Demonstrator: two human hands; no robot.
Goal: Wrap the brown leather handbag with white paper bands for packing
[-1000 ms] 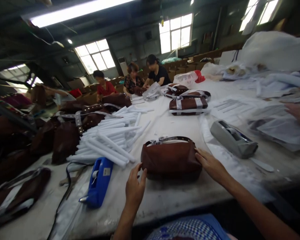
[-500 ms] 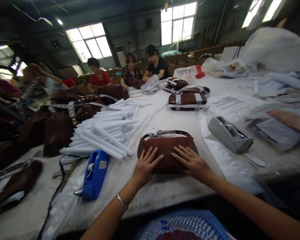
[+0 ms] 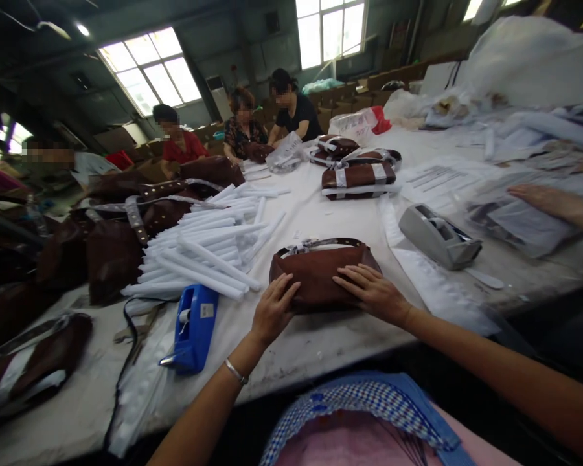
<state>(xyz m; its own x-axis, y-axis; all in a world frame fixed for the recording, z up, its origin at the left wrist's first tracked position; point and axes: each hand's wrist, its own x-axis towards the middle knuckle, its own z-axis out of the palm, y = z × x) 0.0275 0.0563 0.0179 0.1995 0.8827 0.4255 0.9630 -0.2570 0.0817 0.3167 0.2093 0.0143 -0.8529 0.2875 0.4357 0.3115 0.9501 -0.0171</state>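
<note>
A brown handbag lies on the white-covered table in front of me, its strap partly wrapped in clear film at the far side. My left hand rests on the bag's near left corner, fingers laid over the edge. Flat across the right part of the bag is my right hand, fingers outstretched and slightly apart. Left of the bag stands a blue tape dispenser, and a grey tape dispenser is to its right.
White rolled tubes lie heaped at the left, beside piled brown bags. Wrapped bags sit farther back. A co-worker's hand touches a plastic-wrapped item at the right. Several people work across the table.
The view has shifted a little. My left hand has moved from the bag's front face toward its left corner. The right hand stays flat on the bag.
</note>
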